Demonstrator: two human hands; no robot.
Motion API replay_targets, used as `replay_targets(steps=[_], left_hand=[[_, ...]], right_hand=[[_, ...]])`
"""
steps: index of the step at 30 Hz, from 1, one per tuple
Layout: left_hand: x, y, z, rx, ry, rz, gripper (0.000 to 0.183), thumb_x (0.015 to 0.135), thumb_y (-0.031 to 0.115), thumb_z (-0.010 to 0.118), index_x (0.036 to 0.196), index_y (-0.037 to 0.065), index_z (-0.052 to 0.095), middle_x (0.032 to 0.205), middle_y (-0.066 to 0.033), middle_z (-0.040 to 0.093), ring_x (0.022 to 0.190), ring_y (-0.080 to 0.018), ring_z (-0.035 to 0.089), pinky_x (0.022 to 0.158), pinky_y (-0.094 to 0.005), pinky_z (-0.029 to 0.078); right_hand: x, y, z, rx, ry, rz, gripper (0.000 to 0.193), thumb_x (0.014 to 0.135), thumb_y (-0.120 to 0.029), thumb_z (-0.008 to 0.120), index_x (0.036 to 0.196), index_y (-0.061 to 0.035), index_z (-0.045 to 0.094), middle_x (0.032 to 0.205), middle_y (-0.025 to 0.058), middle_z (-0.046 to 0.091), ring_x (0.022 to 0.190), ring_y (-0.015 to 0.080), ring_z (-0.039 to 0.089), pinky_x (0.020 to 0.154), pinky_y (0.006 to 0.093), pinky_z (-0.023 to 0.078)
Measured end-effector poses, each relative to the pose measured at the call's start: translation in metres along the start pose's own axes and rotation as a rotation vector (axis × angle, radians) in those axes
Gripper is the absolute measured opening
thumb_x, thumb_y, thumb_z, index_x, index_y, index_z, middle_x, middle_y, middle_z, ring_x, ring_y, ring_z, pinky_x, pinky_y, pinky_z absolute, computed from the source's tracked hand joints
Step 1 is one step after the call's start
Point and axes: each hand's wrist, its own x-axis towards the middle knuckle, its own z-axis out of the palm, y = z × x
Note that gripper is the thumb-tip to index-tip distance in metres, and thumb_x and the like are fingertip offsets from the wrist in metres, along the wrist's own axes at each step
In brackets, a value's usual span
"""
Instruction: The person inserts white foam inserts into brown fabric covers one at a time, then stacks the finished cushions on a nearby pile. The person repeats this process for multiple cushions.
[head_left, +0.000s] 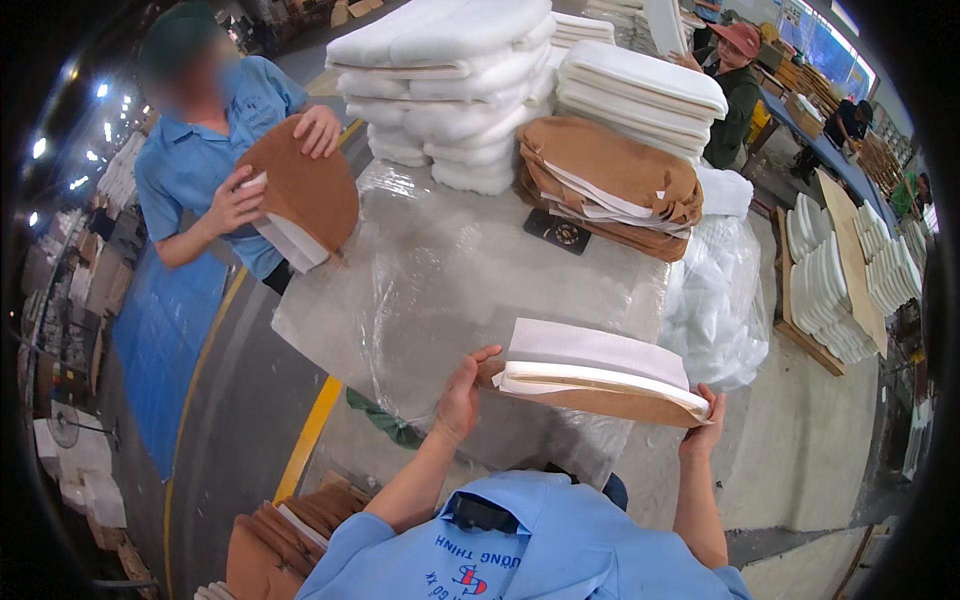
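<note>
Between my two hands I hold a curved seat cushion (600,385) above the near part of the plastic-covered table. Brown fabric shows on its underside, pale padding lies along its edge, and a white flap (600,347) stands up on the far side. My left hand (463,395) grips its left end, with the thumb toward the flap. My right hand (706,420) is wrapped round the right end, and some of its fingers are hidden. Beyond the cushion, a stack of brown fabric covers (610,180) with white edges lies on the table.
Clear plastic sheeting (430,270) covers the table. Tall stacks of white padding (440,90) stand at its far side. A dark flat card (557,232) lies by the brown stack. Across the left corner, a person (215,150) holds another brown cushion (305,185). Brown pieces (275,545) are piled at lower left.
</note>
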Motion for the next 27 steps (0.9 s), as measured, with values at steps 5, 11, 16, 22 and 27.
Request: replay_targets(steps=[5,11,16,22,27], left_hand=[[-0.003,0.003,0.003,0.064,-0.068,0.013,0.057,0.109,0.044,0.056,0.148,0.003,0.053,0.123,-0.0081,0.072,0.119,-0.0173,0.062,0.11,-0.0357,0.04],[-0.006,0.007,0.009,0.106,-0.05,-0.036,0.06,0.102,0.023,0.073,0.152,0.005,0.046,0.129,-0.0074,0.064,0.121,-0.016,0.059,0.107,-0.0334,0.046],[-0.005,0.013,0.026,0.257,0.024,0.003,0.065,0.1,0.02,0.076,0.152,0.003,0.042,0.139,-0.0101,0.053,0.125,-0.0146,0.056,0.108,-0.0335,0.048],[-0.008,0.008,0.014,0.297,-0.018,0.097,0.061,0.111,0.049,0.05,0.155,0.006,0.046,0.146,-0.0131,0.054,0.131,-0.0177,0.054,0.107,-0.0325,0.047],[-0.023,-0.001,0.001,0.057,0.027,-0.15,0.07,0.111,0.058,0.04,0.153,0.002,0.049,0.145,-0.0118,0.057,0.135,-0.0208,0.053,0.117,-0.0375,0.037]], right_hand=[[-0.004,0.006,-0.006,0.02,-0.022,-0.054,0.062,0.108,-0.056,0.046,0.129,-0.0016,0.066,0.115,0.0124,0.07,0.113,0.0234,0.064,0.103,0.0387,0.047],[-0.007,0.007,-0.006,0.029,-0.006,-0.041,0.059,0.109,-0.055,0.046,0.127,-0.0031,0.067,0.113,0.0112,0.07,0.11,0.0227,0.065,0.102,0.0382,0.047],[-0.009,0.008,-0.009,0.009,0.01,-0.034,0.061,0.108,-0.056,0.045,0.13,-0.003,0.067,0.115,0.0112,0.07,0.11,0.0224,0.064,0.102,0.038,0.046],[-0.007,0.009,-0.018,0.038,-0.008,-0.026,0.062,0.107,-0.058,0.047,0.13,-0.004,0.068,0.116,0.0102,0.071,0.113,0.0227,0.065,0.103,0.0382,0.047],[-0.01,0.015,-0.016,0.075,-0.074,-0.096,0.058,0.109,-0.053,0.046,0.125,-0.0027,0.069,0.113,0.0127,0.073,0.111,0.0259,0.066,0.102,0.0397,0.049]])
